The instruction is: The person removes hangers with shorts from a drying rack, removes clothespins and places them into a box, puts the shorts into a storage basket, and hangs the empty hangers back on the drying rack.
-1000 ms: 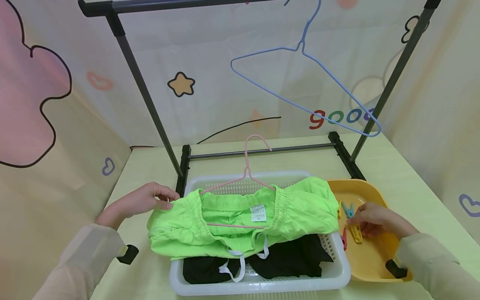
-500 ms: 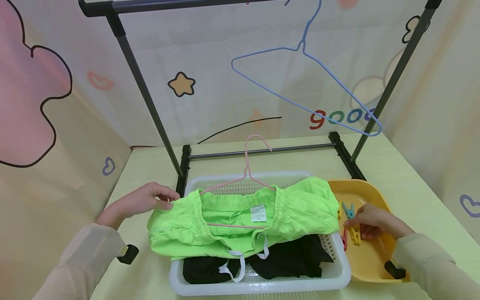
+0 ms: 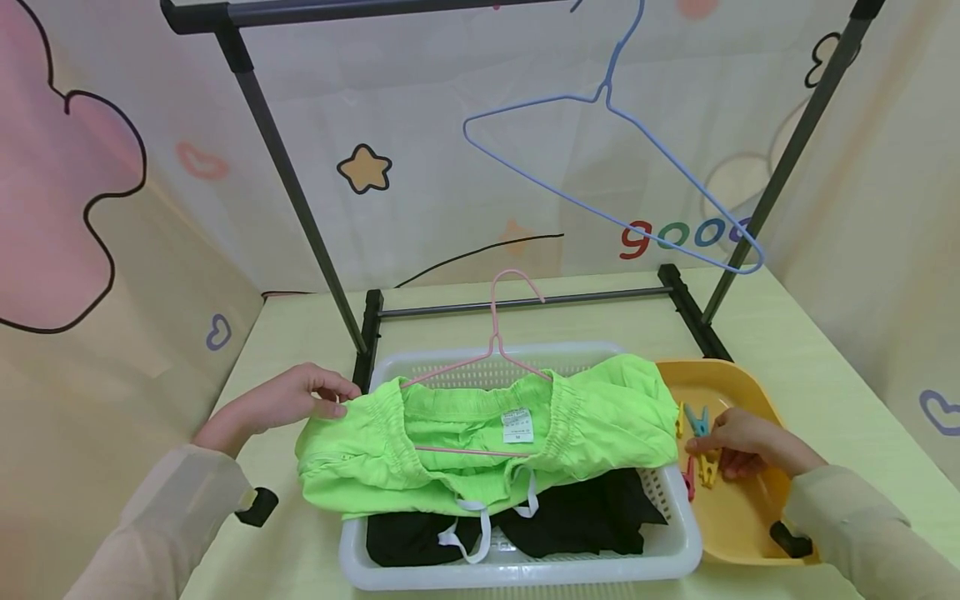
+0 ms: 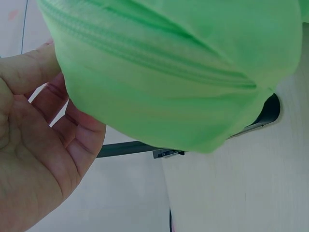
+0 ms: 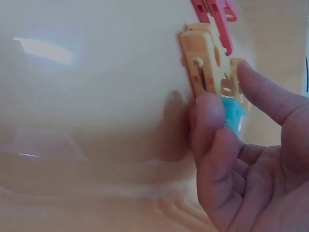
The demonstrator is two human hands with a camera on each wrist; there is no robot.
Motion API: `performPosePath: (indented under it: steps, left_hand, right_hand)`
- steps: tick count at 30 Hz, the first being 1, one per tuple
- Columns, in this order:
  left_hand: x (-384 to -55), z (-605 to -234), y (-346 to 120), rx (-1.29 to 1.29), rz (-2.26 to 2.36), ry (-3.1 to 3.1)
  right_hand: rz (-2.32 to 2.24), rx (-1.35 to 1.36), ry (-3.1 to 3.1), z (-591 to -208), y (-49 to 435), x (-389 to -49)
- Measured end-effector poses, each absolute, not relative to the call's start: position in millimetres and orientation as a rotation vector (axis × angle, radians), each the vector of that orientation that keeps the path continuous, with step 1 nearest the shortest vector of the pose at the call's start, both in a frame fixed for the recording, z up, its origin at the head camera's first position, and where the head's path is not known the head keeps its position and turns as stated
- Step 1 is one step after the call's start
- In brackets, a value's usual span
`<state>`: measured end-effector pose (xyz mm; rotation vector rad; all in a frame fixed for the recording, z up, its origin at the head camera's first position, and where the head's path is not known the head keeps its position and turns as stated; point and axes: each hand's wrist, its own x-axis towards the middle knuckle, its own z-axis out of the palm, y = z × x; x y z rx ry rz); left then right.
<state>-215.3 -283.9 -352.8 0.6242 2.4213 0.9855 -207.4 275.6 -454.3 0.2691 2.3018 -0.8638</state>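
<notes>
Bright green drawstring shorts (image 3: pixel 600 425) lie across the top of a white basket (image 3: pixel 517 575), with a pink hanger (image 3: pixel 495 333) inside their waistband and its hook standing up. My left hand (image 3: pixel 300 400) pinches the left edge of the shorts, its fingers partly hidden behind the fabric in the left wrist view. At the right, my right hand (image 3: pixel 750 442) reaches into a yellow basin (image 3: pixel 757 525), its fingers curled at a yellow clothespin (image 5: pixel 203 53). A blue clothespin (image 5: pixel 233 113) and a red clothespin (image 5: pixel 217 19) lie close by.
Black clothing (image 3: pixel 585 512) lies in the basket under the shorts. A dark metal rack (image 3: pixel 292 192) stands over the table (image 3: pixel 277 333) behind the basket. A blue hanger (image 3: pixel 555 193) hangs at its upper right.
My right hand has shifted slightly left in the basin, and the yellow clothespin has turned and moved a little with it. My left hand and the shorts have stayed in place.
</notes>
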Motion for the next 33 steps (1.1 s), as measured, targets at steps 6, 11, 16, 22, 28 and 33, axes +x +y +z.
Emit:
performPosePath:
  steps: [6, 11, 16, 22, 28, 33]
  left_hand:
    - [-216.0, -353.4, -284.2, 0.616, 0.985, 2.416]
    - [-215.4, -352.9, -283.7, 0.621, 0.996, 2.412]
    - [-215.0, -353.8, -284.0, 0.628, 1.005, 2.414]
    - [-215.8, -355.5, -284.7, 0.618, 1.003, 2.412]
    - [-216.0, -356.1, -285.1, 0.619, 0.997, 2.421]
    - [-215.8, -356.2, -285.3, 0.614, 1.015, 2.409]
  right_hand:
    - [-0.828, 0.216, 2.312, -447.5, 280.1, -209.7]
    - [-0.827, 0.197, 2.310, -439.6, 282.8, -213.0]
    - [-0.878, 0.167, 2.311, -431.0, 285.1, -214.5]
    - [-0.969, 0.149, 2.254, -422.8, 286.3, -218.0]
    - [-1.025, 0.110, 2.225, -417.2, 286.0, -222.1]
    - [-1.140, 0.003, 2.173, -409.5, 285.8, -226.5]
